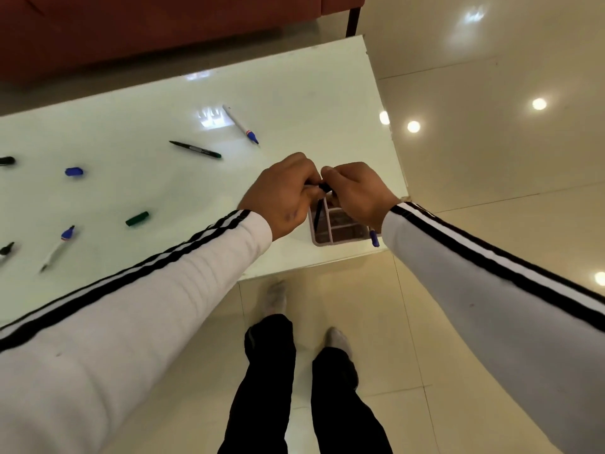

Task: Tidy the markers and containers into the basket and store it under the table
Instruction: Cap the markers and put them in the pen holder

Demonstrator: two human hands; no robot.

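Note:
My left hand (278, 194) and my right hand (357, 191) meet over the near right corner of the white table (131, 178), both gripping a small black marker (322, 186) between the fingertips. Under them stands a pink divided basket (334, 229) with a dark marker upright in one compartment and a blue marker (374, 239) at its right edge. Loose on the table lie a green-capped black marker (195, 149), a white marker with a blue cap (241, 124), another blue-capped white marker (58, 248), a blue cap (74, 172) and a green cap (137, 218).
Black marker pieces (6, 160) (6, 249) lie at the table's left edge. A dark red sofa (147, 24) runs behind the table. The glossy tiled floor (491, 158) spreads to the right, and my legs and socked feet (275, 299) stand before the table's front edge.

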